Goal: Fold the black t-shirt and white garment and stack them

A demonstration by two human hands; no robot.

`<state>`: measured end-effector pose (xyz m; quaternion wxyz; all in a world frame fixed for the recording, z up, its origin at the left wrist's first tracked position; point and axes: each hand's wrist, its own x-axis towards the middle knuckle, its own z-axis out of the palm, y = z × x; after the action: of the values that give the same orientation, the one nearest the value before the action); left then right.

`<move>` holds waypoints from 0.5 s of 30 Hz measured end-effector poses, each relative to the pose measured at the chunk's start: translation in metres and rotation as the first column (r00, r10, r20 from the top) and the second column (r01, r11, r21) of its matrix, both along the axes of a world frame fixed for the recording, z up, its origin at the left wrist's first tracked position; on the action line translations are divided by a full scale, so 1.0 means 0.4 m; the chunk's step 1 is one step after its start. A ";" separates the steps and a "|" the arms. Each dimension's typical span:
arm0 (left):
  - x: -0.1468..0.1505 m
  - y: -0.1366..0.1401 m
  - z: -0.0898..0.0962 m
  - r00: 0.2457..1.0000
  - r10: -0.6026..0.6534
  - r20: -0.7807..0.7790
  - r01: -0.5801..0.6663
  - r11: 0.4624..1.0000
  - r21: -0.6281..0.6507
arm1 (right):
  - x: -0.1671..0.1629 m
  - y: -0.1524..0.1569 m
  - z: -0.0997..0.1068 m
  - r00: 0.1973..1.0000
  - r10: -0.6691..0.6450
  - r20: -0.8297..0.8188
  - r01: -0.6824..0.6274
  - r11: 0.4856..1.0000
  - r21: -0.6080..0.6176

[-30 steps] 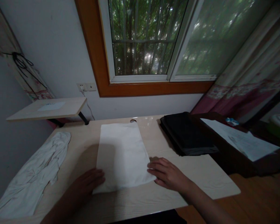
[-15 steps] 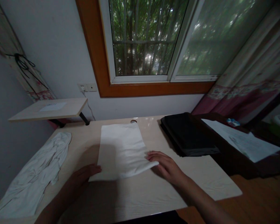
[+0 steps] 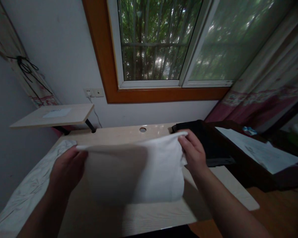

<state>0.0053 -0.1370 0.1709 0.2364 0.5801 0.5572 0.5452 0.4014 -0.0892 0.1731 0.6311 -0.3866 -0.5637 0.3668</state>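
A folded white cloth hangs stretched between my two hands, raised above the table. My left hand is closed on its upper left corner, a little blurred by motion. At the upper right corner my right hand pinches the cloth between thumb and fingers. The cloth's lower edge hangs down and is blurred. Left of my left hand lies a crumpled white fabric, partly covered by my arm. Behind my right hand is a stack of folded black cloth.
The pale wooden table has a round cable hole near its back edge. A small raised shelf with a paper label stands at the back left. On the right, a sheet of paper lies on a dark surface. A window is ahead.
Both hands have lifted the white cloth off the table by its corners. It lay flat before and now hangs between them. The hands have moved farther apart and up.
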 end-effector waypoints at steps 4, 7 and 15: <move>0.082 0.164 -0.015 0.965 -0.056 0.256 0.090 0.989 -0.121 | -0.051 0.159 -0.044 0.993 0.056 -0.107 -0.071 0.987 -0.144; 0.101 0.262 -0.095 0.928 -0.087 0.362 0.165 0.968 -0.190 | -0.064 0.262 -0.139 0.991 0.072 -0.110 -0.095 0.970 -0.222; 0.082 0.340 -0.291 0.934 -0.098 0.345 0.227 0.906 -0.358 | -0.046 0.334 -0.333 0.986 0.165 0.029 -0.131 0.869 -0.478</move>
<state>0.0381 -0.0009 0.0546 0.4798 0.4699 0.5585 0.4870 0.3829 0.0446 0.0399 0.4677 -0.4972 -0.5061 0.5272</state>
